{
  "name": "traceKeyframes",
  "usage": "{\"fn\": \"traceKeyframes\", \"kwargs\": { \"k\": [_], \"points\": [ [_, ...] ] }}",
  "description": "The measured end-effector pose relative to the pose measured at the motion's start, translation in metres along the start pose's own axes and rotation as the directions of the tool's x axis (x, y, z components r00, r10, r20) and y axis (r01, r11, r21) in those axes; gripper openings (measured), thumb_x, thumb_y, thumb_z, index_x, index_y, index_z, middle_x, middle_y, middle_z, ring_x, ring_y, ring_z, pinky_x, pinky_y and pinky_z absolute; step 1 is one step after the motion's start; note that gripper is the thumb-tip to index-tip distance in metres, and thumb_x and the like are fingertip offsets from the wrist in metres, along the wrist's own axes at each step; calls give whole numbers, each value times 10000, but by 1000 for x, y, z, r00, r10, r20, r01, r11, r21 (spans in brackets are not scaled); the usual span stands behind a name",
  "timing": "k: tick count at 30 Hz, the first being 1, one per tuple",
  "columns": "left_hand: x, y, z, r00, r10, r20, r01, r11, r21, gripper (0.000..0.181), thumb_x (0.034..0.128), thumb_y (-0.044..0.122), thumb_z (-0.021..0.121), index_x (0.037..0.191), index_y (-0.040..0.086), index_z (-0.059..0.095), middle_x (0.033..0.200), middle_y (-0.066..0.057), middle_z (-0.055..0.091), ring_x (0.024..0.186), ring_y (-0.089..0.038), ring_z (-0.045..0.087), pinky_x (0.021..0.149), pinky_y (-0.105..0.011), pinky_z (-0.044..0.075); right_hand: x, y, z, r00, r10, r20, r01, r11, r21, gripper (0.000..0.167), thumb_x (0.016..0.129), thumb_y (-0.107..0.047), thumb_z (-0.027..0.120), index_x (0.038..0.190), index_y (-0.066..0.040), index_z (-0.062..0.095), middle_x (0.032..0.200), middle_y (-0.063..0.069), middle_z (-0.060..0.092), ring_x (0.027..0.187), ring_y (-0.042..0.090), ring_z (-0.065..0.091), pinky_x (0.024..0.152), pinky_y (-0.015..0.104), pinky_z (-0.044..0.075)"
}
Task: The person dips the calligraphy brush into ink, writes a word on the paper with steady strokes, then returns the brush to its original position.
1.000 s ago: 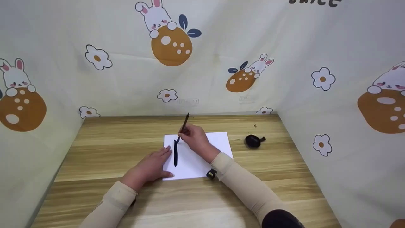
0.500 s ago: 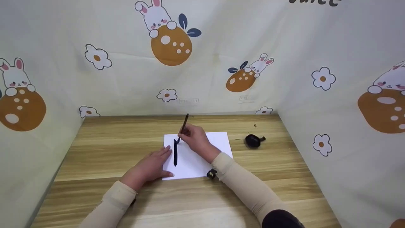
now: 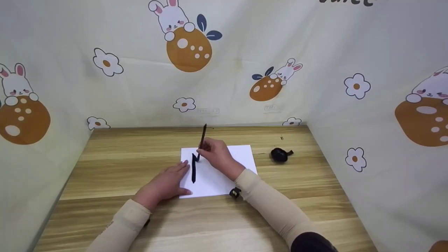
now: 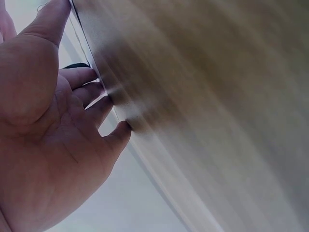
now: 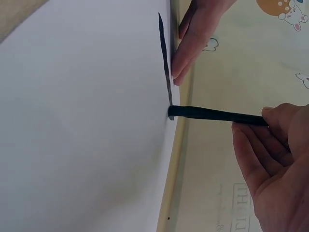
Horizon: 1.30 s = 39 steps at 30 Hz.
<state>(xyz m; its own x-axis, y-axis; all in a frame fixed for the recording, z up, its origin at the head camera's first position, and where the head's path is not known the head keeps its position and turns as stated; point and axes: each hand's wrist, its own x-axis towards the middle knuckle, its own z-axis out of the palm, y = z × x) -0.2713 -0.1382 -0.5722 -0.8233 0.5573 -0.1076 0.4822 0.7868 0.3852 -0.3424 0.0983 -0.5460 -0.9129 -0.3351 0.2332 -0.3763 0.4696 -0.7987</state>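
Observation:
A white sheet of paper (image 3: 213,183) lies on the wooden table, with a thick black upright stroke (image 3: 194,171) on its left part. My right hand (image 3: 218,155) pinches a slim dark brush (image 3: 203,138) between thumb and fingers. In the right wrist view the brush (image 5: 207,114) has its black tip on the paper, at the end of the painted line (image 5: 165,53). My left hand (image 3: 166,183) rests on the sheet's left edge, fingers spread out. The left wrist view shows this hand (image 4: 53,140) from the palm side, with fingertips along the edge.
Right of the paper sits a small round black thing (image 3: 279,155) with a short tab, perhaps an ink dish. A tiny scrap (image 3: 281,138) lies behind it. Fabric walls (image 3: 140,87) printed with rabbits and flowers surround the wooden table (image 3: 115,168).
The brush tip has moved slightly down the sheet, and the short slanting black mark beside the tall stroke has grown longer. The brush stands more upright. My left hand stays in place.

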Motion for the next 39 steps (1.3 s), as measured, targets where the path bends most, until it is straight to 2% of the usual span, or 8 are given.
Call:
{"fn": "traceKeyframes", "kwargs": {
  "k": [20,27,39],
  "points": [
    [2,-2,0,1000,-10,16,10,1000,4,1021,963,528,842,1656,-83,408,1763,-259,330,1629,-454,321,1282,-693,292,-8,-4,-4,999,-3,45,4,1000,-20,42,1022,-122,810,1032,-89,785,946,-32,795,887,79,751,813,254,635],
    [2,-2,1,1000,8,-1,-8,1000,1,1021,952,516,855,1641,-101,420,1749,-274,350,1614,-470,344,1267,-698,315,-13,-7,-6,998,6,67,-5,1000,-16,36,1024,-128,811,1029,-99,789,948,-44,797,891,75,753,816,255,635],
    [0,-1,1,1000,22,-17,-22,1000,13,1015,947,497,865,1625,-121,429,1735,-295,362,1601,-485,361,1256,-697,335,-18,-7,-8,996,-34,84,36,999,-21,42,1010,-114,822,993,-96,788,915,-42,792,851,67,741,798,254,633]
  ]
}}
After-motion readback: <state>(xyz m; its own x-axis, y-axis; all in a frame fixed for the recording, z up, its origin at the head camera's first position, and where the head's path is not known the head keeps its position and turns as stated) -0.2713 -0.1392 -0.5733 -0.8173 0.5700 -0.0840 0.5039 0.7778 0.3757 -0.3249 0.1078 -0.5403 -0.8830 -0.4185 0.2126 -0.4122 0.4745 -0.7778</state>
